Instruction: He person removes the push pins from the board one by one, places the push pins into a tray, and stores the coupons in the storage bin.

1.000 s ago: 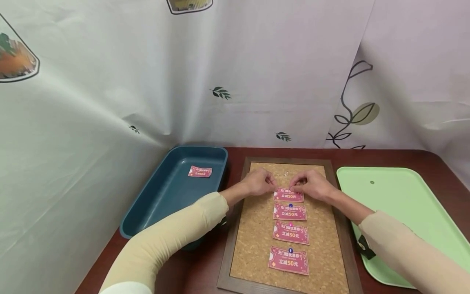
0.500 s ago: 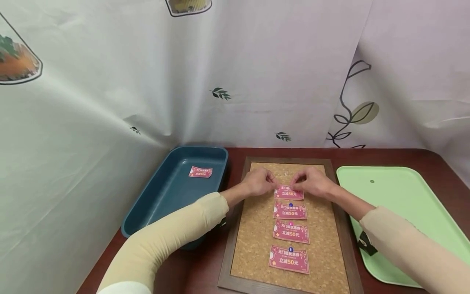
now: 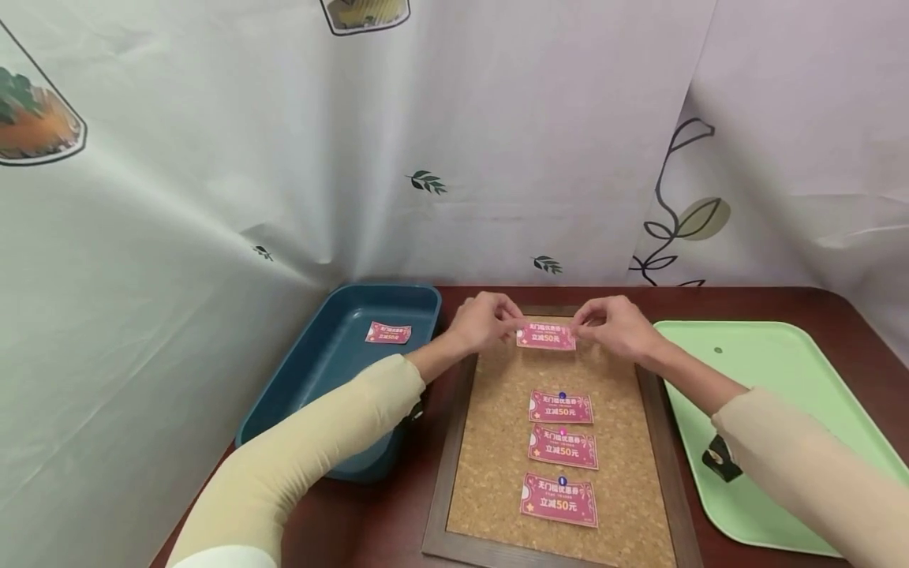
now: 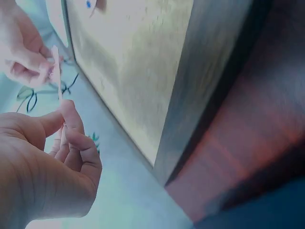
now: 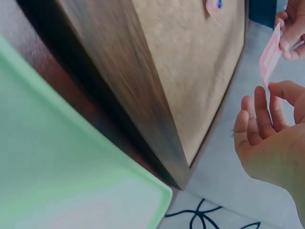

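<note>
1. The left hand point(image 3: 483, 319) and the right hand point(image 3: 616, 327) each pinch one short end of a pink coupon point(image 3: 545, 336), thumb against fingertips, holding it level above the upper edge of the cork board point(image 3: 497, 442) at the centre of the head view.
2. The top part of the cork is bare below the held coupon; three more pink coupons point(image 3: 560, 407) lie in a column lower down, each with a small pin at its top edge.
3. The board's dark wooden frame point(image 3: 443, 465) runs close to the blue tray point(image 3: 305, 386) on the left and the pale green tray point(image 3: 795, 410) on the right, with strips of brown table point(image 3: 838, 308) between.
4. One coupon point(image 3: 387, 333) lies flat in the blue tray, towards its far end.
5. A white printed curtain point(image 3: 497, 142) closes off the back and left of the table.
6. The green tray's lower right corner is cut off by the frame and partly covered by the right sleeve point(image 3: 802, 473).
7. In the wrist views the held coupon shows only edge-on as a thin pink strip, and the pictures are blurred.
</note>
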The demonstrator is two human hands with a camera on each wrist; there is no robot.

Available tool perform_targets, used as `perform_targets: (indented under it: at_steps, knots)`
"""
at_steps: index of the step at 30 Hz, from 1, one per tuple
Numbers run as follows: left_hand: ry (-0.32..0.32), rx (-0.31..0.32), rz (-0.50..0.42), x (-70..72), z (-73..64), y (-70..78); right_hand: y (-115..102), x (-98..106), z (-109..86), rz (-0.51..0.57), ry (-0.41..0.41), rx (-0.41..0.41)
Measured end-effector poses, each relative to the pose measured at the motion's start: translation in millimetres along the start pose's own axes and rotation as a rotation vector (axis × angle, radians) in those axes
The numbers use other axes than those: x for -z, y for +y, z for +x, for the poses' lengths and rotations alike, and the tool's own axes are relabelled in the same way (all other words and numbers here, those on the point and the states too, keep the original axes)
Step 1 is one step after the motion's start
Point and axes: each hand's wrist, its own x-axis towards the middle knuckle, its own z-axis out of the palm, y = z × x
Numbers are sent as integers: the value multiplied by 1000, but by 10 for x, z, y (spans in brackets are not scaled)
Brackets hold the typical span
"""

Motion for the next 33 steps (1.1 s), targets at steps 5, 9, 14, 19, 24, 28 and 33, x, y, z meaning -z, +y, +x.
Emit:
perform_targets:
  at_steps: [5, 9, 14, 19, 24, 28, 33]
  knots:
    - [32, -10, -49, 269, -7, -65, -33, 206, -35, 7, 30, 21]
    - [74, -12, -77, 482, -17, -145, -31, 375, -66, -21, 53, 20]
    - [145, 7, -56, 739, -56, -284, 20, 558, -140, -52, 74, 18]
    - [184, 59, -34, 964, -134, -447, 123, 704, -235, -70, 91, 2]
    - [214, 72, -22, 1146, -209, -619, 266, 846, -316, -101, 107, -23]
    - [225, 73, -6, 1254, -252, -758, 388, 951, -402, -120, 117, -39]
    - [239, 93, 44, 1349, -295, -914, 537, 1041, -503, -150, 134, -53]
